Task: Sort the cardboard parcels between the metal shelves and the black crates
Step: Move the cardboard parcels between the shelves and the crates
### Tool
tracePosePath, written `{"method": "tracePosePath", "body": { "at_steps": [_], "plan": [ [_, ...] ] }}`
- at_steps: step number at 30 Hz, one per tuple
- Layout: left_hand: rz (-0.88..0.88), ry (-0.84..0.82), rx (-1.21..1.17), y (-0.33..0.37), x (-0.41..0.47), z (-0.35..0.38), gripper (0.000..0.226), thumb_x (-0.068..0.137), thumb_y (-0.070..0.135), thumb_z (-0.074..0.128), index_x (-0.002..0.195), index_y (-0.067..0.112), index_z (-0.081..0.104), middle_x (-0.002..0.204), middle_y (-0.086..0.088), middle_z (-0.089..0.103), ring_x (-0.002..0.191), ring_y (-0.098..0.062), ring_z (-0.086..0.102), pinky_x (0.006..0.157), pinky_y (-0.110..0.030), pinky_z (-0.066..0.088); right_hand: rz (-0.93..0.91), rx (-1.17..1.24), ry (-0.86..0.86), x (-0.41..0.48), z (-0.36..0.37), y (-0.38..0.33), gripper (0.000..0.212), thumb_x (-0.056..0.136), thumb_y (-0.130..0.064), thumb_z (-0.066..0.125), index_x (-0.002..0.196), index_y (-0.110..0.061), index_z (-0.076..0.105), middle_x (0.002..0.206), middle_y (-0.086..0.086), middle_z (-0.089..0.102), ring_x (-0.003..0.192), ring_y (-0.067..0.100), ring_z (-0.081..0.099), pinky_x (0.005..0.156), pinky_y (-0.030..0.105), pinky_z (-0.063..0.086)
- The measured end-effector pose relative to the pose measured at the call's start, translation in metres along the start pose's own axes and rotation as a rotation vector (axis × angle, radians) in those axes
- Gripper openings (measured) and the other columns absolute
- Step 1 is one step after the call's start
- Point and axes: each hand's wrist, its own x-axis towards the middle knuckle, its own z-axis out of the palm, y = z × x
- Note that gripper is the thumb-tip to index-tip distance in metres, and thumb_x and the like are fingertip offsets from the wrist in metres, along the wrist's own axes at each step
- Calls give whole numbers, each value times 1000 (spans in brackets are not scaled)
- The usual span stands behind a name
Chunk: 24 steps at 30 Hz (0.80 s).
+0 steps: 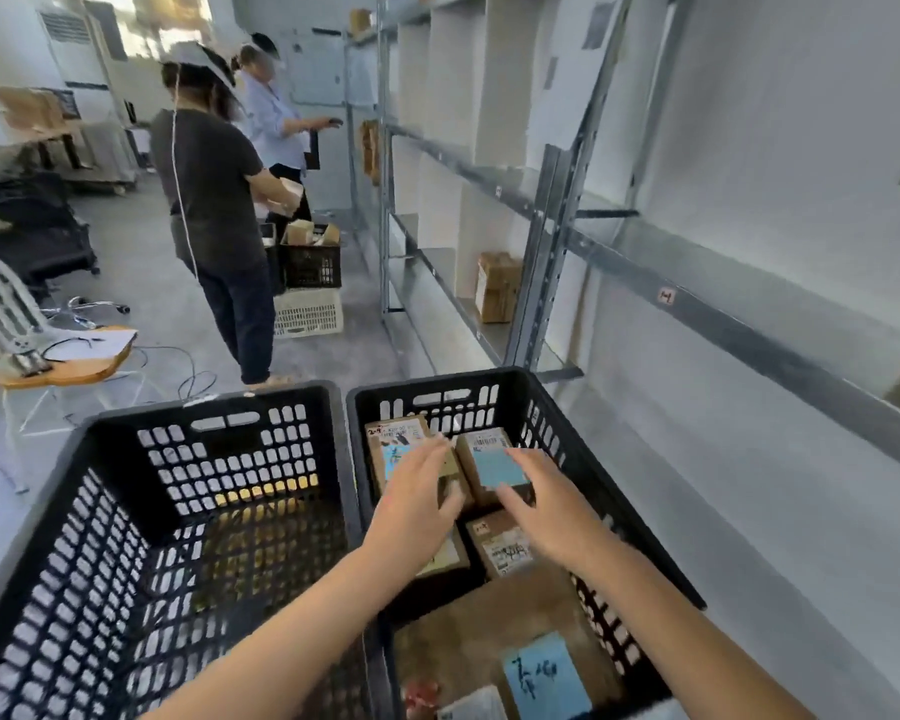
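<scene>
Two black crates stand side by side below me. The left crate holds no parcels that I can see. The right crate holds several cardboard parcels. My left hand hovers with straight fingers over a parcel with a white and blue label. My right hand reaches with spread fingers over a parcel with a blue note. A larger parcel with a blue note lies at the crate's near end. Neither hand holds anything. One parcel stands on the lower metal shelf.
Two people stand ahead on the left beside a black crate stacked on a white one. A wooden chair with papers and loose cables are on the floor at left. The metal shelving runs along the right wall.
</scene>
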Motion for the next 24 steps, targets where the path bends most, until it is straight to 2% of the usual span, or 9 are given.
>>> {"method": "tracePosePath", "body": {
  "at_steps": [4, 5, 8, 9, 11, 12, 16, 21, 24],
  "plan": [
    [267, -9, 67, 28, -24, -14, 57, 98, 21, 55, 150, 5, 36, 157, -7, 33, 147, -18, 24, 111, -6, -7, -2, -85, 147, -59, -23, -5, 53, 100, -35, 54, 149, -23, 37, 144, -8, 44, 132, 11, 44, 107, 28, 37],
    [318, -9, 66, 36, -31, -17, 57, 97, 19, 57, 148, 4, 38, 156, -8, 36, 145, -19, 27, 112, -6, -6, 12, -99, 176, -75, -27, -5, 53, 100, -36, 53, 148, -24, 36, 143, -9, 44, 132, 12, 45, 107, 29, 38],
    [410, -50, 46, 60, -55, -20, 58, 97, 21, 56, 150, 6, 36, 155, -7, 35, 145, -17, 27, 123, -25, 11, 108, -158, 251, -126, -40, -8, 53, 100, -41, 51, 148, -26, 35, 145, -8, 44, 126, 13, 51, 101, 36, 46],
    [432, -60, 39, 68, -64, -18, 59, 98, 23, 54, 151, 8, 34, 157, -6, 33, 146, -17, 25, 123, -28, 12, 133, -185, 281, -142, -44, -9, 51, 100, -42, 51, 146, -27, 37, 143, -7, 45, 123, 13, 53, 95, 35, 46],
    [466, -76, 7, 87, -79, -13, 59, 100, 27, 50, 154, 13, 29, 160, -1, 27, 147, -13, 16, 119, -20, 0, 168, -233, 338, -175, -56, -11, 47, 99, -42, 51, 143, -27, 39, 141, -5, 47, 120, 16, 54, 88, 31, 43],
    [483, -87, -16, 98, -85, -11, 59, 101, 28, 48, 155, 15, 27, 161, 1, 25, 147, -12, 14, 115, -16, -3, 188, -250, 361, -191, -64, -13, 49, 99, -42, 52, 144, -27, 38, 143, -5, 46, 122, 18, 53, 90, 31, 42],
    [627, -141, -73, 153, -108, -9, 57, 101, 24, 51, 153, 12, 32, 159, -2, 30, 147, -16, 23, 117, -20, 9, 248, -347, 459, -254, -102, -24, 57, 100, -44, 49, 151, -24, 32, 154, -7, 36, 134, 17, 45, 106, 35, 40],
    [810, -149, -183, 233, -138, -4, 55, 100, 22, 53, 151, 9, 35, 158, -3, 34, 146, -17, 28, 118, -23, 17, 317, -449, 603, -330, -152, -29, 58, 101, -48, 45, 152, -26, 31, 160, -8, 30, 141, 15, 37, 109, 30, 34],
    [928, -140, -220, 284, -156, 4, 54, 99, 20, 56, 148, 4, 40, 153, -10, 41, 142, -23, 36, 119, -32, 27, 381, -470, 683, -373, -183, -25, 58, 100, -50, 45, 151, -28, 30, 157, -8, 33, 138, 18, 41, 107, 35, 40]
  ]
}}
